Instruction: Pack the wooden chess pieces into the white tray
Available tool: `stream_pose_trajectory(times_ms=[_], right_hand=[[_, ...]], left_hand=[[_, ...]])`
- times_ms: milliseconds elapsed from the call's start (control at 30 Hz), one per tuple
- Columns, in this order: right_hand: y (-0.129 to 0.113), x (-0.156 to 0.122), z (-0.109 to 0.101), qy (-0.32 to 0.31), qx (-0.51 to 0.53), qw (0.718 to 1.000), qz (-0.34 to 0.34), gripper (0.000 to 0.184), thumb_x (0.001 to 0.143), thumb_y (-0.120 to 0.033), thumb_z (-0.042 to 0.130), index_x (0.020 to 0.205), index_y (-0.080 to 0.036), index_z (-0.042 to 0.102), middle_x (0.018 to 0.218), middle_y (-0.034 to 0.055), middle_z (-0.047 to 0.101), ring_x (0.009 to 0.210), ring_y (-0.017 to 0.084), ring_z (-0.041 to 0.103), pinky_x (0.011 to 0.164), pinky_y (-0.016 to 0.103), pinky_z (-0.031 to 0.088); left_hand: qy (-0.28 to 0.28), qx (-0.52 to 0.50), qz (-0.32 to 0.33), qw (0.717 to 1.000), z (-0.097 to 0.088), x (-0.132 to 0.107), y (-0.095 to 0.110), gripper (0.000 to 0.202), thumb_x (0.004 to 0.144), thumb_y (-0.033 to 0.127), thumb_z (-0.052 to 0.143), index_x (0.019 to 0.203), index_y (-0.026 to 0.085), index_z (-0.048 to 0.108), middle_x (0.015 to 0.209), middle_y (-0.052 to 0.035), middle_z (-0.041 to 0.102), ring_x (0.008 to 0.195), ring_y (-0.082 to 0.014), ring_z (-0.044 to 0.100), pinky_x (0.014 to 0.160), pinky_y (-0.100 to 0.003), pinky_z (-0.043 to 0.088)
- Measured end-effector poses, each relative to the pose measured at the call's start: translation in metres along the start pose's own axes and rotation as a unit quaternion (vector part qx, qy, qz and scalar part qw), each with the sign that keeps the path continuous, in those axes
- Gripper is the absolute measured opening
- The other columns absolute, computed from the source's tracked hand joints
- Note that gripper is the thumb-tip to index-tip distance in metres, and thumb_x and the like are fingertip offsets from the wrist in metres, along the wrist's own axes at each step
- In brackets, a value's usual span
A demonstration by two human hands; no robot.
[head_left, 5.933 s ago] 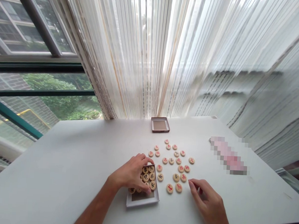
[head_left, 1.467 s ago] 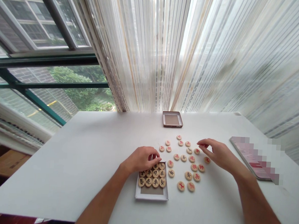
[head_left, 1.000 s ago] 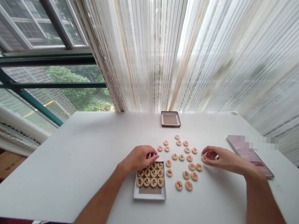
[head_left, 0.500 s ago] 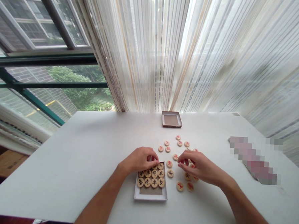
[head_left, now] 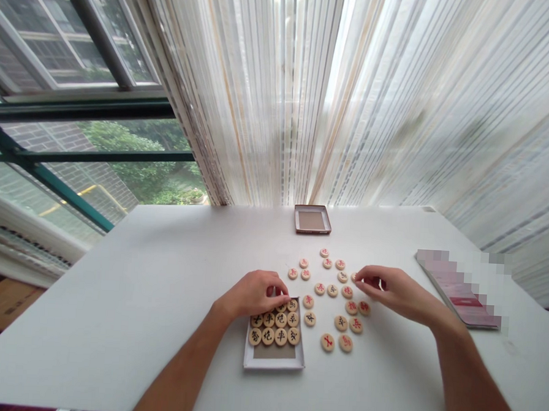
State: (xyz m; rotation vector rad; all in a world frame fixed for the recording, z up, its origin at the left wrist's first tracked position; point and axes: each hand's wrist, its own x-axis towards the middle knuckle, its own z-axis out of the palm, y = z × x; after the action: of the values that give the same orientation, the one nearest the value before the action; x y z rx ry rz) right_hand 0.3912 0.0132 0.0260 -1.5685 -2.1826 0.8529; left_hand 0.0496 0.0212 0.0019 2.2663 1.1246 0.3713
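Observation:
My left hand (head_left: 258,293) is closed at the back rim of a shallow white box (head_left: 273,363), thumb and fingers together over the rim. It hides part of the back row of xiangqi pieces. Inside the box, round wooden pieces with black characters lie in rows, including a front-row piece (head_left: 280,336). My right hand (head_left: 383,285) pinches at the edge of a wooden xiangqi piece (head_left: 354,276) on the table; the fingers cover most of it. Just left of those fingertips lies a black-marked piece (head_left: 342,276).
Several loose pieces, mostly red-marked, lie right of and behind the box, among them a red piece (head_left: 346,343). A brown-rimmed box lid (head_left: 313,220) rests at the table's (head_left: 150,297) back edge. A partly blurred pink-and-white flat item (head_left: 451,291) lies at right.
My right hand has moved right and slightly back, uncovering several pieces, and now has its fingertips on another piece. My left hand has stayed at the box's back rim.

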Motion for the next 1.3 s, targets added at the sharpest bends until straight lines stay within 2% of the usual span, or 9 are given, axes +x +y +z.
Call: stream_pose_trajectory(times_ms=[100,233,433,567,767,1000,1167,1300], right_hand=[[0.009,0.005,-0.002,0.085,-0.024,0.996,0.012,0.027,0.092,-0.047,0.054,0.091,-0.025,0.070,0.076,0.0014,0.069,0.067,0.018,0.059,0.063,0.030,0.046],[0.010,0.010,0.005,0.125,-0.022,0.992,-0.016,0.028,0.092,-0.048,0.054,0.095,-0.024,0.070,0.083,0.0036,0.071,0.069,0.019,0.061,0.066,0.032,0.048],[0.006,0.014,0.011,0.140,-0.013,0.989,-0.037,0.035,0.092,-0.053,0.053,0.097,-0.023,0.071,0.087,0.0059,0.072,0.073,0.020,0.063,0.068,0.034,0.051],[0.010,0.015,0.010,0.151,-0.017,0.988,-0.034,0.034,0.093,-0.053,0.052,0.096,-0.024,0.070,0.086,0.0058,0.072,0.075,0.021,0.064,0.068,0.034,0.051],[0.012,0.015,0.010,0.161,-0.021,0.986,-0.033,0.030,0.093,-0.050,0.053,0.094,-0.025,0.070,0.085,0.0034,0.072,0.074,0.020,0.064,0.068,0.033,0.050],[0.011,0.015,0.013,0.141,-0.018,0.989,-0.036,0.028,0.093,-0.047,0.053,0.097,-0.025,0.069,0.086,0.0044,0.072,0.075,0.021,0.064,0.067,0.033,0.049],[0.015,0.015,0.011,0.153,-0.025,0.988,-0.024,0.031,0.093,-0.049,0.052,0.098,-0.024,0.070,0.087,0.0048,0.072,0.072,0.020,0.064,0.066,0.033,0.049],[0.014,0.016,0.014,0.142,-0.033,0.989,-0.038,0.029,0.093,-0.048,0.054,0.097,-0.025,0.071,0.092,0.0047,0.073,0.081,0.022,0.065,0.070,0.034,0.050]], left_hand=[[-0.002,-0.002,-0.001,1.000,0.000,0.000,0.000,0.024,0.089,0.042,0.063,0.089,0.022,0.077,0.081,-0.0017,0.068,0.068,-0.0134,0.059,0.064,-0.023,0.045],[-0.004,-0.006,0.002,1.000,0.000,-0.001,0.000,0.025,0.089,0.042,0.063,0.089,0.023,0.077,0.082,-0.0014,0.069,0.068,-0.0131,0.059,0.064,-0.022,0.045],[-0.004,-0.011,-0.002,1.000,-0.006,-0.001,-0.004,0.029,0.093,0.045,0.059,0.091,0.023,0.078,0.087,-0.0030,0.070,0.073,-0.0146,0.061,0.068,-0.023,0.046],[0.016,-0.016,-0.010,1.000,-0.013,-0.003,-0.011,0.028,0.093,0.044,0.058,0.092,0.025,0.078,0.091,-0.0022,0.071,0.078,-0.0157,0.063,0.072,-0.023,0.047],[0.035,-0.019,-0.029,0.999,-0.016,-0.003,-0.022,0.028,0.093,0.044,0.059,0.093,0.025,0.079,0.090,-0.0021,0.071,0.076,-0.0151,0.061,0.073,-0.024,0.046],[0.033,-0.016,-0.031,0.999,-0.013,-0.001,-0.020,0.028,0.092,0.045,0.060,0.094,0.024,0.078,0.088,-0.0020,0.071,0.074,-0.0151,0.060,0.069,-0.024,0.046],[0.059,-0.003,-0.034,0.998,-0.017,-0.003,-0.025,0.029,0.094,0.043,0.057,0.091,0.023,0.077,0.086,-0.0015,0.071,0.073,-0.0147,0.059,0.069,-0.024,0.045],[0.070,-0.007,-0.043,0.997,-0.022,-0.004,-0.030,0.031,0.094,0.043,0.056,0.089,0.020,0.076,0.084,-0.0024,0.071,0.072,-0.0157,0.059,0.068,-0.025,0.045]])
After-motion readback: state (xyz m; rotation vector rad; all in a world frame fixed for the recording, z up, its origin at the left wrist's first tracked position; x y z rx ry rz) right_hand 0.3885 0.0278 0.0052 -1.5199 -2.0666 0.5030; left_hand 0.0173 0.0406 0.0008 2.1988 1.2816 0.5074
